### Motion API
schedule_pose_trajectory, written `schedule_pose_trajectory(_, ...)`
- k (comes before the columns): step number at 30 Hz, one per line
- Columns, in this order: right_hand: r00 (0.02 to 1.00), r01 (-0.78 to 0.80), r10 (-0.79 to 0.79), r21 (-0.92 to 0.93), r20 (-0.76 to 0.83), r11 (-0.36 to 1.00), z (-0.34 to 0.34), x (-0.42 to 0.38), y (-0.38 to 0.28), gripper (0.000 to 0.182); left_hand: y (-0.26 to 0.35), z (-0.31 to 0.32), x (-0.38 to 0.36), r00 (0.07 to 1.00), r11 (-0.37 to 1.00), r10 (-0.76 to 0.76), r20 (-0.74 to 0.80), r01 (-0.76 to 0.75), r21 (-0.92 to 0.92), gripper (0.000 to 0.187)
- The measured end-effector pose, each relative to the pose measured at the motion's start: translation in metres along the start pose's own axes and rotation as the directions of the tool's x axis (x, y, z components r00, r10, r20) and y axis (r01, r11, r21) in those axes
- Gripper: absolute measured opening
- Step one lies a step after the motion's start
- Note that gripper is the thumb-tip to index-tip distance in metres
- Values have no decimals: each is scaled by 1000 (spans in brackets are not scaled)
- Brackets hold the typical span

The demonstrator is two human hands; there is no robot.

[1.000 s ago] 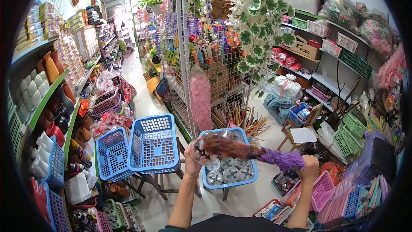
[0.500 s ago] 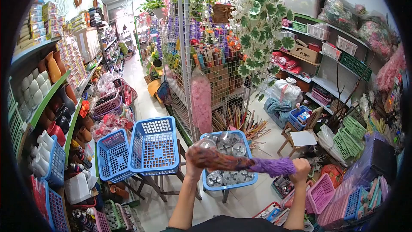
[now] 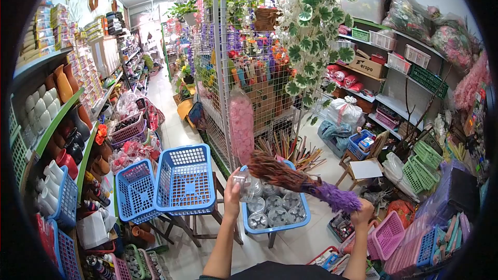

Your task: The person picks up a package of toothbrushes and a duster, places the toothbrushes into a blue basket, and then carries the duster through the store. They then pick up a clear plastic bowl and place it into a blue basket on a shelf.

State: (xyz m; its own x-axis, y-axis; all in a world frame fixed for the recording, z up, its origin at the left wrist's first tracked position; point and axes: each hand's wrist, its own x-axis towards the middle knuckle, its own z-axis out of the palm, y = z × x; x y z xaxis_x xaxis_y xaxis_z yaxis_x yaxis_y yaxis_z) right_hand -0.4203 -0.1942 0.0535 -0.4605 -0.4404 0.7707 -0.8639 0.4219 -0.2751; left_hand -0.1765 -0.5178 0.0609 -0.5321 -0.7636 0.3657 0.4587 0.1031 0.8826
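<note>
Head camera: the right hand (image 3: 362, 212) closes around the purple end of a duster (image 3: 298, 181), hiding any handle; left-hand fingers (image 3: 235, 193) grip a clear container (image 3: 246, 185), its outline blurred. Above the blue basket (image 3: 276, 229), the duster slants, shaggy reddish-brown tip pointing up-left, purple fluff lower right.

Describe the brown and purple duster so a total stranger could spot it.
Find the tall, pale wire-mesh rack, then the blue basket of clear containers in front of it. The duster slants above that basket, its purple end gripped in the right hand. Unlike the thin, bare sticks behind it, it is thick and shaggy, reddish brown at the other end.
</note>
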Motion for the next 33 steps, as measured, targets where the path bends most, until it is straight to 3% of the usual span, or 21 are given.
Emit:
schedule_pose_trajectory(1, 1000, -3, 3, -3, 0, 1000, 3, 0, -4, 32, 4, 4, -1, 997, 986, 69, 26, -73, 147, 71)
schedule_pose_trajectory(2, 999, 30, -30, 12, 21, 999, 7, 1, -8, 30, -23, -2, -1, 989, 981, 146, 33, -149, 125, 64)
schedule_pose_trajectory(3, 997, 64, -65, 29, 41, 998, 11, 3, -9, 28, -21, -5, -1, 987, 939, 145, 71, -160, 306, 61)
schedule_pose_trajectory(5, 995, 69, -68, 0, 69, 998, 15, 4, -6, 25, -17, -2, -4, 991, 943, 123, 61, -135, 304, 61)
schedule_pose_trajectory(7, 998, -52, 53, -16, 29, 999, 18, 5, -2, 24, -12, 3, -8, 997, 951, 73, 37, -80, 298, 60)
schedule_pose_trajectory(11, 999, 10, -12, 59, 30, 998, 15, 10, -7, 24, -21, 5, 1, 992, 977, 129, 11, -129, 172, 62)
schedule_pose_trajectory(12, 999, 28, -29, 27, 43, 999, 16, 10, -6, 26, -8, 7, -2, 999, 975, 32, 42, -41, 219, 63)
schedule_pose_trajectory(14, 997, 46, -45, -7, 60, 999, 19, 7, -1, 27, -18, 3, -5, 998, 971, 45, 33, -52, 232, 62)
schedule_pose_trajectory(15, 998, -21, 22, -18, 63, 1000, 21, 6, 2, 32, -17, 4, -6, 998, 967, 63, 23, -67, 246, 60)
schedule_pose_trajectory(16, 994, -87, 88, -28, 64, 996, 22, 6, 3, 37, -8, 11, -9, 999, 994, 39, 18, -40, 101, 60)
schedule_pose_trajectory(21, 999, 21, -25, 105, 36, 994, 27, 7, -6, 30, -23, 2, -6, 995, 978, 93, 35, -97, 186, 61)
schedule_pose_trajectory(24, 994, -81, 75, 72, 78, 994, 27, 5, 3, 27, -11, 0, -6, 981, 978, -86, 174, 116, -172, 61)
schedule_pose_trajectory(27, 988, -112, 115, -31, 105, 993, 29, 6, 3, 34, -13, 1, -5, 962, 980, -157, 225, 180, -84, 66)
schedule_pose_trajectory(29, 999, -25, 21, 128, 34, 992, 34, 10, -9, 22, -9, 8, -9, 957, 985, -154, 244, 169, -39, 71)
schedule_pose_trajectory(31, 1000, -15, 15, 152, 2, 988, 37, 8, -9, 22, -1, 13, -12, 930, 948, -269, 249, 301, -103, 75)
schedule_pose_trajectory(32, 999, -46, 42, 128, 33, 991, 35, 7, -3, 21, -15, 6, -9, 917, 926, -181, 355, 281, -253, 77)
schedule_pose_trajectory(33, 996, -76, 69, 103, 64, 992, 32, 7, 1, 20, -12, 4, -8, 918, 927, -180, 354, 279, -252, 77)
